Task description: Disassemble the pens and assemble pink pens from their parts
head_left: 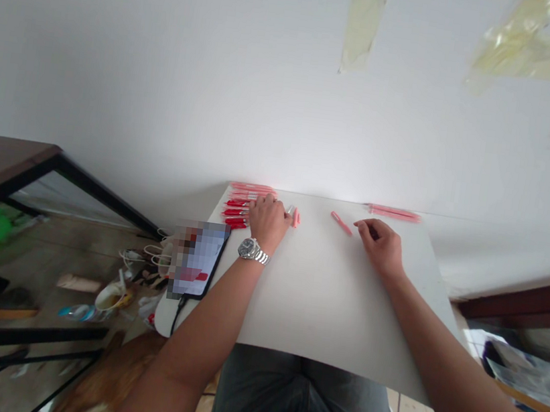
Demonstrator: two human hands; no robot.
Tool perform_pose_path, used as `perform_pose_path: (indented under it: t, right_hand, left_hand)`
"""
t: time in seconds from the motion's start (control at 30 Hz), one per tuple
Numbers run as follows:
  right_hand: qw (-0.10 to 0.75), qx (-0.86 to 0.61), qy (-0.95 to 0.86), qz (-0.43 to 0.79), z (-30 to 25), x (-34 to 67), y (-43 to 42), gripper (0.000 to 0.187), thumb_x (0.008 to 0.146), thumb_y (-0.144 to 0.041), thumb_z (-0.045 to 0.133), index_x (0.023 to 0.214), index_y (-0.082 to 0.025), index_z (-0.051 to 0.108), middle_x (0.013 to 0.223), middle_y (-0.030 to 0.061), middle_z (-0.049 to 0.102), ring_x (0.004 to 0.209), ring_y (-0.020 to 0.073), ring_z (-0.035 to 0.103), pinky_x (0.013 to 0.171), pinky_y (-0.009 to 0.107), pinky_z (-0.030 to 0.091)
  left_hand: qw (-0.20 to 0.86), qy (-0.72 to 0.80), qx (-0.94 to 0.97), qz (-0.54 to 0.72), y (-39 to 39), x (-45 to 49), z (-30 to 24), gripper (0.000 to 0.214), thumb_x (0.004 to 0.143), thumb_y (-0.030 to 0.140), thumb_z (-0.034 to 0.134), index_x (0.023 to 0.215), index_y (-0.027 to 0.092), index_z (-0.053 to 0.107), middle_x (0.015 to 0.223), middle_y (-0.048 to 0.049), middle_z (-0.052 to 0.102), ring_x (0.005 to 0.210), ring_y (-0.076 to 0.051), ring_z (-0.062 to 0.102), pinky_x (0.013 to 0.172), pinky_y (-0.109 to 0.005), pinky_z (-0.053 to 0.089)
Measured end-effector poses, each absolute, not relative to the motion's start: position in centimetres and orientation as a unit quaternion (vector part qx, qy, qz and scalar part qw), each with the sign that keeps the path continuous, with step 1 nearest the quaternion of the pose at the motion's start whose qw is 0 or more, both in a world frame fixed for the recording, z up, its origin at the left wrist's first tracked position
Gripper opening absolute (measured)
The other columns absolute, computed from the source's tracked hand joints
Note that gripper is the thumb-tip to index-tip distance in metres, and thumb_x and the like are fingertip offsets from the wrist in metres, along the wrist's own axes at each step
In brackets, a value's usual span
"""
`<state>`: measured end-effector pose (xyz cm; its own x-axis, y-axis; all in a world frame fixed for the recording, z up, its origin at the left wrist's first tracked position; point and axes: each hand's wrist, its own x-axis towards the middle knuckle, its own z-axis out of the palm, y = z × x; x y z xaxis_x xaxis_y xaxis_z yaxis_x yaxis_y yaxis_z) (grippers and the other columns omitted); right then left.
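Note:
My left hand [267, 220], with a watch on its wrist, rests at the right end of a row of red pens [236, 213]. Its fingers curl downward, and their tips are hidden. Beside its thumb are small pink pieces [296, 218] and a pale, shiny bit too small to name. A pink pen-like barrel [341, 223] lies slanted on the white table [325, 287]. Just right of that barrel is my right hand [381, 246], thumb and fingers drawn together. Whether anything is between them cannot be made out.
Thin pink sticks [394, 213] lie by the wall at the back right. Pink pens [251, 188] lie at the back left. A phone [201, 260] with a cable sits on the left edge. Left of the table stands a dark table [8, 157]; cups and bottles litter the floor.

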<state>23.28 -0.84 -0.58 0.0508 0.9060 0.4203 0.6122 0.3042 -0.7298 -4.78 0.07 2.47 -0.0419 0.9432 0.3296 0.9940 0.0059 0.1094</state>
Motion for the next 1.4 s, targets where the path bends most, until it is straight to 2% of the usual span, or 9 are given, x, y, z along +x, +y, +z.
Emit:
perform_pose_path:
  t: [0.2, 0.37, 0.53, 0.73, 0.93, 1.07, 1.4]
  right_hand:
    - [0.453, -0.562, -0.673, 0.160, -0.5, 23.3, -0.9, 0.027, 0.096, -0.040, 0.058, 0.089, -0.021, 0.077, 0.087, 0.0052, 0.077, 0.071, 0.0188, 0.064, 0.070, 0.032, 0.048]
    - [0.439, -0.550, -0.701, 0.116, -0.9, 23.5, -0.6, 0.027, 0.097, -0.041, 0.059, 0.087, -0.021, 0.075, 0.081, 0.0049, 0.071, 0.069, 0.0183, 0.059, 0.069, 0.033, 0.046]
    - [0.390, -0.550, -0.735, 0.078, -2.0, 23.6, -0.1, 0.025, 0.095, -0.044, 0.065, 0.102, -0.023, 0.078, 0.088, 0.0062, 0.070, 0.081, 0.0226, 0.061, 0.077, 0.037, 0.049]
    - [0.370, -0.557, -0.742, 0.053, -2.5, 23.6, 0.1, 0.027, 0.093, -0.048, 0.069, 0.103, -0.024, 0.079, 0.093, 0.0080, 0.071, 0.085, 0.0253, 0.062, 0.082, 0.041, 0.050]
    - [0.350, -0.559, -0.749, 0.063, -2.5, 23.8, 0.1, 0.026, 0.094, -0.045, 0.068, 0.104, -0.023, 0.079, 0.096, 0.0092, 0.072, 0.090, 0.0267, 0.063, 0.083, 0.041, 0.050]
    - [0.348, -0.561, -0.748, 0.068, -2.7, 23.8, 0.2, 0.027, 0.094, -0.045, 0.066, 0.102, -0.023, 0.078, 0.094, 0.0085, 0.071, 0.086, 0.0251, 0.062, 0.082, 0.041, 0.050]
    - [0.350, -0.566, -0.742, 0.084, -2.8, 24.1, 0.3, 0.022, 0.093, -0.041, 0.065, 0.099, -0.023, 0.075, 0.094, 0.0074, 0.070, 0.084, 0.0237, 0.062, 0.078, 0.038, 0.049]
  left_hand:
    - [0.074, -0.704, -0.687, -0.165, 0.2, -4.9, 2.3, 0.028, 0.095, 0.040, 0.059, 0.090, 0.018, 0.076, 0.109, -0.0175, 0.068, 0.111, -0.037, 0.056, 0.095, -0.051, 0.040]
    - [0.076, -0.692, -0.693, -0.187, 0.3, -5.0, 2.0, 0.029, 0.095, 0.041, 0.061, 0.084, 0.018, 0.076, 0.107, -0.0179, 0.067, 0.108, -0.038, 0.057, 0.092, -0.052, 0.040]
    - [0.075, -0.689, -0.692, -0.204, 0.4, -5.1, 1.8, 0.030, 0.094, 0.043, 0.062, 0.080, 0.019, 0.074, 0.104, -0.0179, 0.067, 0.105, -0.038, 0.057, 0.090, -0.052, 0.040]
    - [0.059, -0.692, -0.689, -0.207, 0.3, -5.0, 1.9, 0.031, 0.095, 0.044, 0.062, 0.079, 0.019, 0.072, 0.105, -0.0167, 0.066, 0.106, -0.037, 0.057, 0.090, -0.051, 0.040]
    - [0.079, -0.685, -0.690, -0.217, 0.3, -4.8, 2.5, 0.020, 0.097, 0.036, 0.058, 0.088, 0.021, 0.069, 0.102, -0.0135, 0.065, 0.102, -0.033, 0.057, 0.087, -0.047, 0.042]
    - [0.072, -0.632, -0.728, -0.256, 0.4, -4.6, 2.8, 0.012, 0.098, 0.029, 0.057, 0.096, 0.023, 0.067, 0.103, -0.0102, 0.064, 0.100, -0.029, 0.057, 0.089, -0.043, 0.043]
    - [0.023, -0.547, -0.799, -0.251, 0.5, -4.0, 1.9, 0.010, 0.096, 0.029, 0.064, 0.103, 0.024, 0.069, 0.102, -0.0074, 0.062, 0.098, -0.027, 0.056, 0.092, -0.043, 0.046]
